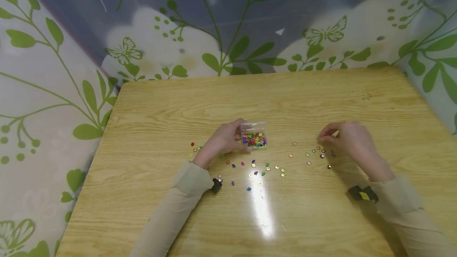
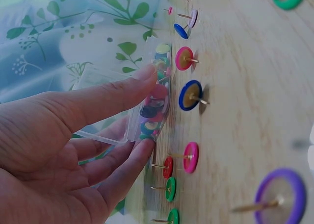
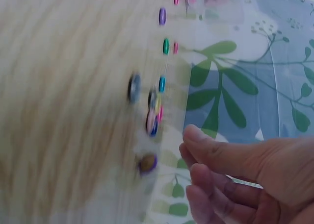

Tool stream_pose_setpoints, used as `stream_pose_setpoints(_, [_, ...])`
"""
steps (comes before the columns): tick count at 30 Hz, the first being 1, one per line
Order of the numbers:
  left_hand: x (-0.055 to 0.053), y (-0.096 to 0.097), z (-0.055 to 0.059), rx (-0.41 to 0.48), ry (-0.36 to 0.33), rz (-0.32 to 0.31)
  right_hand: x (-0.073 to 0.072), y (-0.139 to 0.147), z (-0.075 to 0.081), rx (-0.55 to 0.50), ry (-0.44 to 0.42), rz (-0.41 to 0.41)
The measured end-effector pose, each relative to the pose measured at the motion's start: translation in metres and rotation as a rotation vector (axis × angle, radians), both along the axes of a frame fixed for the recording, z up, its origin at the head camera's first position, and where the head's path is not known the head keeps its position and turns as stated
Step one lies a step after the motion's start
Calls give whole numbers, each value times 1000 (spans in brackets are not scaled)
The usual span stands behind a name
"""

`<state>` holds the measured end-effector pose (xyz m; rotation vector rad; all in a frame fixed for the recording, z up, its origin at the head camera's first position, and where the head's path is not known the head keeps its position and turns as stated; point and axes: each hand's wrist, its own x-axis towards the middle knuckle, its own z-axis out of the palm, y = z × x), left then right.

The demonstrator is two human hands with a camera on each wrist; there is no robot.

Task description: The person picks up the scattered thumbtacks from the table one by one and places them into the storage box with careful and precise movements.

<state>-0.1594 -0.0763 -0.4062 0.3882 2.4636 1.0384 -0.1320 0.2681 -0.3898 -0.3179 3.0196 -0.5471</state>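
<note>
My left hand [image 1: 228,136] grips a small clear plastic box [image 2: 133,128] of colourful thumbtacks [image 1: 254,140], thumb on one side and fingers on the other. Its clear lid [image 1: 253,126] is raised on the far side. On the right, my right hand [image 1: 348,138] hovers by a loose group of thumbtacks [image 1: 319,148], thumb and forefinger close together. In the right wrist view its fingers [image 3: 200,172] are loosely bent, and no tack shows between them. A purple-edged thumbtack [image 3: 148,163] lies nearest those fingertips.
More thumbtacks [image 1: 260,184] are scattered over the wooden table [image 1: 303,217] in front of the box, many with points up. Some lie beside the left forearm, including a red one [image 1: 192,144]. A wall covering with leaf patterns [image 1: 242,50] rises behind the table's far edge.
</note>
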Motion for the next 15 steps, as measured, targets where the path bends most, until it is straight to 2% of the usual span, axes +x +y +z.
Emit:
stream_pose_setpoints(5, [0,0,-1,6,0,0,2,-16,1,-7,48,21])
stream_pose_setpoints(15, [0,-1,-2,11,1,2,2,-46,6,-69,83,84])
